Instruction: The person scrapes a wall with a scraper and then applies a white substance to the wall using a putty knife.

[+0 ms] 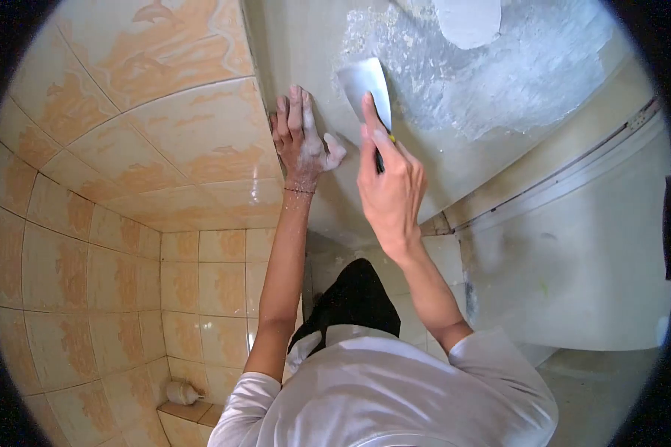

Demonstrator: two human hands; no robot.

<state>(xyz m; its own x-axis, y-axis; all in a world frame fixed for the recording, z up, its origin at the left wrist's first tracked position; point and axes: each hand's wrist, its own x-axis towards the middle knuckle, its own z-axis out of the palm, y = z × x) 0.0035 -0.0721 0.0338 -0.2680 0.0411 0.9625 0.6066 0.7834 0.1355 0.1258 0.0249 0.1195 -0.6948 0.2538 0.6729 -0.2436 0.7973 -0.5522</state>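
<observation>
My right hand (394,179) grips the dark handle of a putty knife (367,82), its index finger laid along the wide metal blade. The blade's front edge is at the left border of a rough grey and white patch (455,82) on the pale painted wall (313,45); whether it touches is hard to tell. Dusted with white powder, my left hand (303,141) lies flat on the wall beside the tiled corner, fingers stretched out and thumb apart. A smooth white area (468,21) shows at the top of the patch.
Cream and orange tiles (194,127) cover the wall on the left. A white bottle-like container (183,392) lies on a tiled ledge (190,411) at lower left. To the right stands a pale door (559,261) with a worn frame edge (552,171).
</observation>
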